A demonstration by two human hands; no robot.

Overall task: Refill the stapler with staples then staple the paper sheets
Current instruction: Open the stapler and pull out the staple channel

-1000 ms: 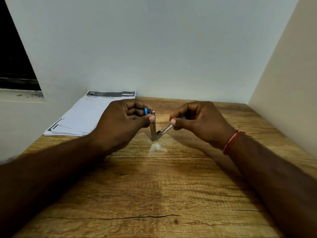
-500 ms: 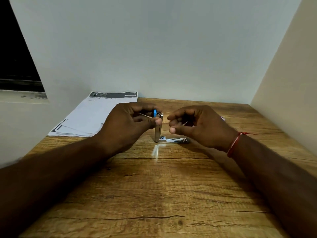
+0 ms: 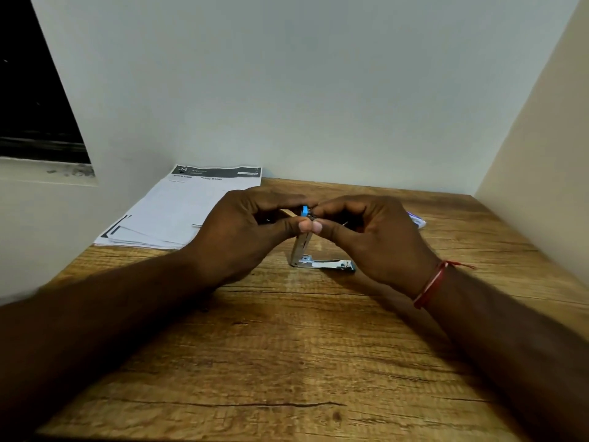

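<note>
A small metal stapler (image 3: 302, 247) with a blue end stands swung wide on the wooden table (image 3: 287, 362). Its base (image 3: 330, 265) lies flat and its upper arm points upward. My left hand (image 3: 242, 237) grips the top of that upright arm between thumb and fingers. From the other side, my right hand (image 3: 373, 240) pinches at the same top end. A thin metal staple strip (image 3: 346, 223) shows between its curled fingers. The paper sheets (image 3: 178, 212) lie stacked at the back left, with a short metal strip (image 3: 197, 225) on them.
A small white and purple packet (image 3: 416, 220) lies behind my right hand at the back right. Walls close the table at the back and on the right. A dark window opening is on the left.
My right hand let the stapler's base drop flat on the table, then moved left to meet my left hand at the top of the upright arm.
</note>
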